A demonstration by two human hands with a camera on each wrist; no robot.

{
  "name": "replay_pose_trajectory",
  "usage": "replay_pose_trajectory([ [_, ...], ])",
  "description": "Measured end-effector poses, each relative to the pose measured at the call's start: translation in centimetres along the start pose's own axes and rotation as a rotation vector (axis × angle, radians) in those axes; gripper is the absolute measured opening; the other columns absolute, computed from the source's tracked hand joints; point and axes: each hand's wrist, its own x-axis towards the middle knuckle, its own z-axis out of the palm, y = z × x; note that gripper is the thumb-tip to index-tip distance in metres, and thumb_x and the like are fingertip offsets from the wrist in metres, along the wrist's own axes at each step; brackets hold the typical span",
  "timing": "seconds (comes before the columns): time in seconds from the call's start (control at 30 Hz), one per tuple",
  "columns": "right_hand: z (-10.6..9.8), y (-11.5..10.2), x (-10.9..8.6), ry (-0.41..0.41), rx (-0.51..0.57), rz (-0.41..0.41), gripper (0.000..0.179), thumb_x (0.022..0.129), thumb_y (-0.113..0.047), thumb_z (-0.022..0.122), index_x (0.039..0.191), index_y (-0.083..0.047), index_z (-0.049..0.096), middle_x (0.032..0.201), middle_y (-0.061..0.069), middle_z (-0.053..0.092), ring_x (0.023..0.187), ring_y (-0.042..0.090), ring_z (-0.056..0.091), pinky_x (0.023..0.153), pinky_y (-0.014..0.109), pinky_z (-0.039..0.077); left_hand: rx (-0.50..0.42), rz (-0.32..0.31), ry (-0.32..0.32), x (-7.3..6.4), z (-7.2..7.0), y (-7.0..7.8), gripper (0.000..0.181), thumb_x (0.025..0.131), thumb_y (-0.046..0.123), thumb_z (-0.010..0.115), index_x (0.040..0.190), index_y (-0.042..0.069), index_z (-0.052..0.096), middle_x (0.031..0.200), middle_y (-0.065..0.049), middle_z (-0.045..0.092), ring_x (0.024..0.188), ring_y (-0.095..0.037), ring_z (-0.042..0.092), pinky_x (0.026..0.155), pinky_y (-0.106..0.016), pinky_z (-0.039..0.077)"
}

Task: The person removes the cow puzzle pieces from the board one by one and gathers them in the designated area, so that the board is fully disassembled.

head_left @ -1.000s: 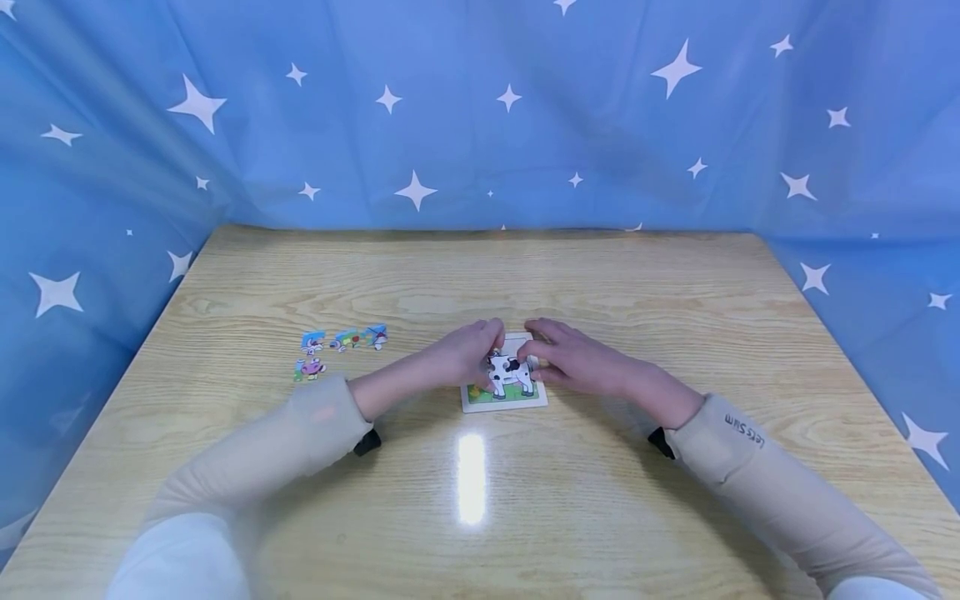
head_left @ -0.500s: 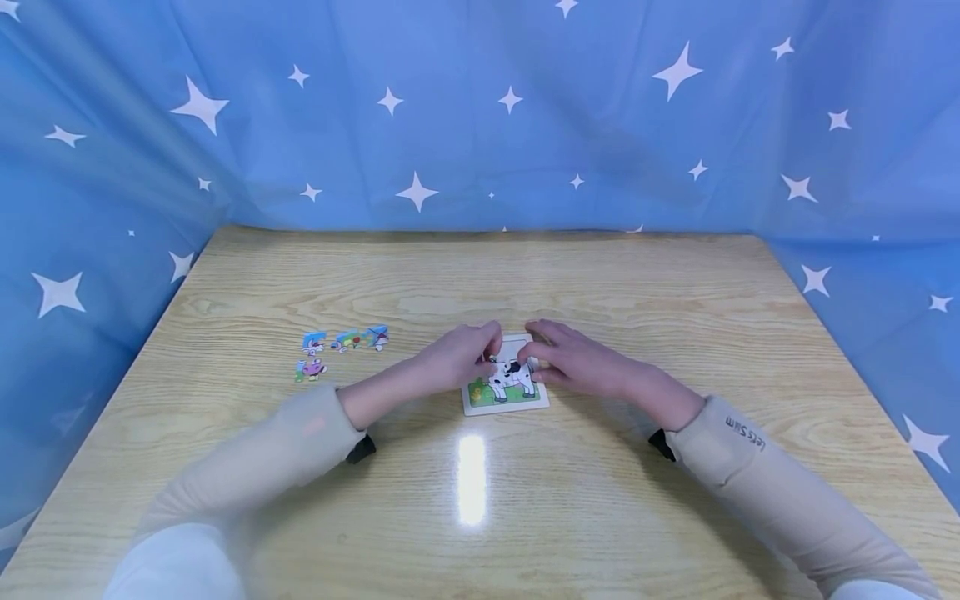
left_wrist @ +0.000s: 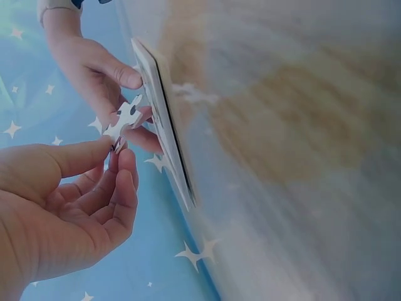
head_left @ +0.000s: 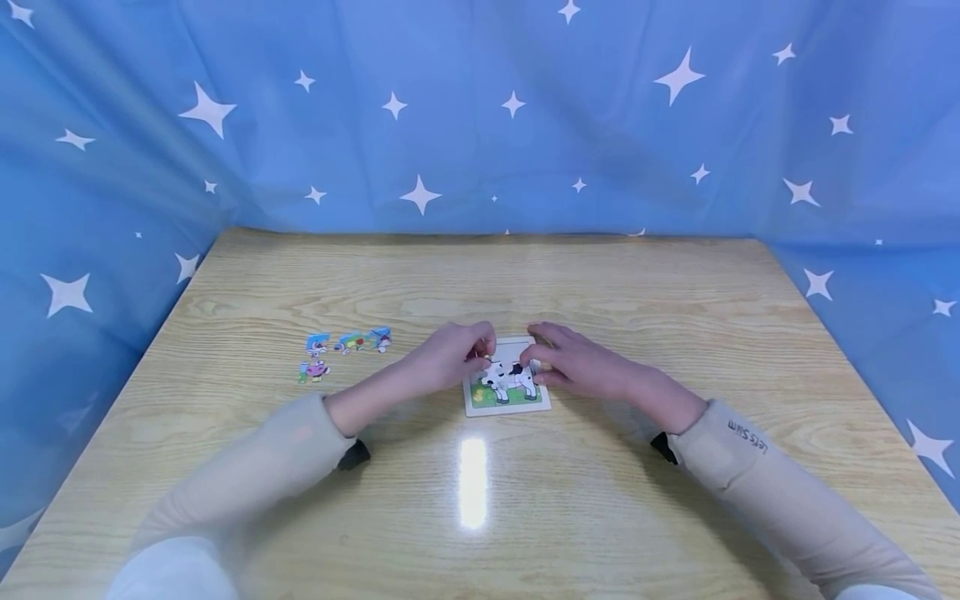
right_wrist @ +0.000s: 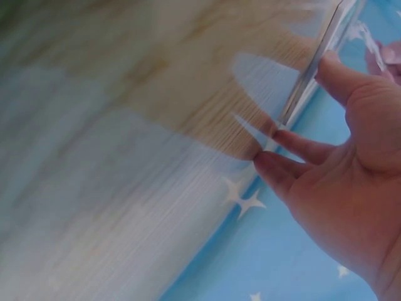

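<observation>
In the head view a small puzzle board (head_left: 508, 410) with a pale frame lies mid-table, showing part of a black-and-white cow over green. My left hand (head_left: 448, 357) pinches a white puzzle piece with dark spots (left_wrist: 127, 116) between thumb and fingertips, over the board's left part. The left wrist view shows that piece tilted, just off the board's face. At the right edge of the board is my right hand (head_left: 581, 360), fingers spread. Its thumb touches the board's edge in the right wrist view, while other fingertips (right_wrist: 263, 162) rest at the tabletop.
Several loose puzzle pieces lie on the wooden table (head_left: 637, 283), left of the board; a pink piece (head_left: 315, 370) sits nearest, with blue-topped ones such as this piece (head_left: 379, 337) behind. A blue star-patterned curtain (head_left: 480, 117) hangs behind and at both sides.
My left hand has drawn slightly left with the spotted piece, which has shifted left and turned from its place over the cow's body. My right hand stays at the board's edge.
</observation>
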Motion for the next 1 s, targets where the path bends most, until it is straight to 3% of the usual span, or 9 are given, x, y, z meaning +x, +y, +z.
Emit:
replay_pose_trajectory([
  [0.27,-1.5,-2.3,0.1,0.005,0.014,0.0,0.019,0.112,-0.026,0.068,0.13,-0.024,0.062,0.158,0.033,0.047,0.148,0.058,0.043,0.112,0.076,0.042,-0.033,-0.051,0.004,-0.8,-0.6,-0.1,0.01,0.104,-0.004,0.073,0.105,0.002,0.065,0.101,-0.012,0.076,0.094,-0.023,0.07,0.084,-0.031,0.057],
  [0.57,-3.6,-5.7,0.6,-0.026,-0.021,0.034,0.022,0.107,-0.006,0.072,0.126,-0.013,0.064,0.153,0.038,0.05,0.146,0.059,0.047,0.113,0.074,0.043,-0.038,-0.069,0.02,-2.3,-1.9,-0.8,0.009,0.103,-0.005,0.073,0.103,0.0,0.066,0.098,-0.013,0.077,0.095,-0.025,0.074,0.086,-0.033,0.06],
  [1.0,-3.5,-5.6,0.7,-0.039,-0.031,0.039,0.023,0.107,-0.003,0.071,0.127,-0.01,0.064,0.153,0.038,0.05,0.146,0.058,0.047,0.114,0.073,0.043,-0.082,-0.133,0.049,-4.1,-3.6,-1.6,0.006,0.105,-0.005,0.071,0.104,0.0,0.067,0.099,-0.012,0.076,0.098,-0.027,0.075,0.088,-0.039,0.061],
])
